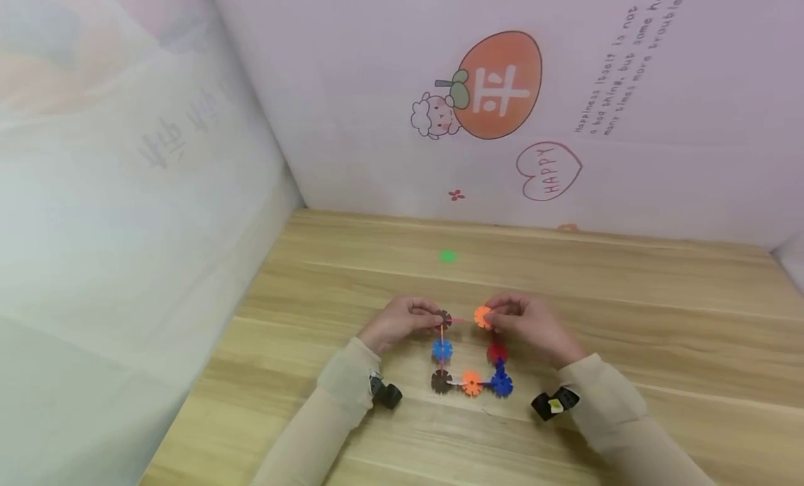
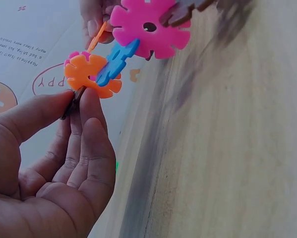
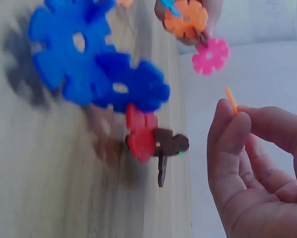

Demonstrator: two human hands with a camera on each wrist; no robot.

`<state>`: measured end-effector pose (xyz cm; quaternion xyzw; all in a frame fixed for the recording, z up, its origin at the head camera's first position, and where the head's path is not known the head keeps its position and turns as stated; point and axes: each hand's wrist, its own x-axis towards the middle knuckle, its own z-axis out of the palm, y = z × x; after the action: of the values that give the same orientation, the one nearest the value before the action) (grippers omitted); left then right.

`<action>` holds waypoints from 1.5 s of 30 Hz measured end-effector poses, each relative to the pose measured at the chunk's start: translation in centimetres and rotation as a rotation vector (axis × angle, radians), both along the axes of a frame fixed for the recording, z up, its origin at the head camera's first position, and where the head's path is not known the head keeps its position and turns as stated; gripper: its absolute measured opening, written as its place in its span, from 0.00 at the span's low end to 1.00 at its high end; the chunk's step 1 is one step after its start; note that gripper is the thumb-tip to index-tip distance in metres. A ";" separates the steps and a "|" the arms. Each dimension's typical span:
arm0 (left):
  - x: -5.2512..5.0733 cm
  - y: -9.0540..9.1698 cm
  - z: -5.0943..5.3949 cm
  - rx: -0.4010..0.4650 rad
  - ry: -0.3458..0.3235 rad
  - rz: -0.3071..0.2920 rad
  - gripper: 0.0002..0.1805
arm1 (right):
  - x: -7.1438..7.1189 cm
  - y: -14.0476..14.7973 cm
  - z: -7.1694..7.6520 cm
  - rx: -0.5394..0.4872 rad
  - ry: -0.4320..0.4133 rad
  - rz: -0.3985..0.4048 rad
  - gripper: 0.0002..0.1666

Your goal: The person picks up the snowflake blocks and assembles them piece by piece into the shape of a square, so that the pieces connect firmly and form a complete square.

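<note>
My left hand (image 1: 402, 323) pinches a brown notched plastic disc (image 2: 74, 103) between thumb and fingers. That disc is a corner of a chain of interlocking flower-shaped discs, joined to an orange disc (image 2: 81, 74) and a pink disc (image 3: 211, 56). A light blue disc (image 1: 442, 350) follows along the left side. At the front are a brown disc (image 1: 442, 382), an orange disc (image 1: 472, 383) and a blue disc (image 1: 502, 384). My right hand (image 1: 534, 327) pinches a separate orange disc (image 3: 231, 100), seen edge-on in the right wrist view, apart from the red disc (image 3: 142, 139) and brown discs (image 3: 170, 142) ending the right side.
A loose green disc (image 1: 447, 256) lies on the wooden table (image 1: 352, 262) beyond the hands. A printed cloth wall (image 1: 377, 165) rises along the back edge, and a pale cloth (image 1: 188, 214) hangs at the left.
</note>
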<state>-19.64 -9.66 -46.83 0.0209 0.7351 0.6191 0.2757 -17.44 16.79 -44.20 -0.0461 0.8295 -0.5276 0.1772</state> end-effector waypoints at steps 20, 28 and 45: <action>0.3 0.0 -0.1 0.017 0.034 -0.029 0.12 | 0.3 -1.2 -0.7 -0.051 -0.045 0.009 0.18; 0.3 0.1 0.2 -0.001 0.039 -0.034 0.13 | 0.3 -1.2 -0.6 -0.050 -0.042 0.006 0.17; 0.5 0.1 0.5 -0.007 0.043 -0.022 0.12 | 0.4 -0.9 -0.8 -0.108 -0.070 -0.001 0.18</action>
<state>-19.16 -9.53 -46.31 0.0413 0.7425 0.6130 0.2668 -17.03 15.85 -45.05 -0.0370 0.7932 -0.5730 0.2030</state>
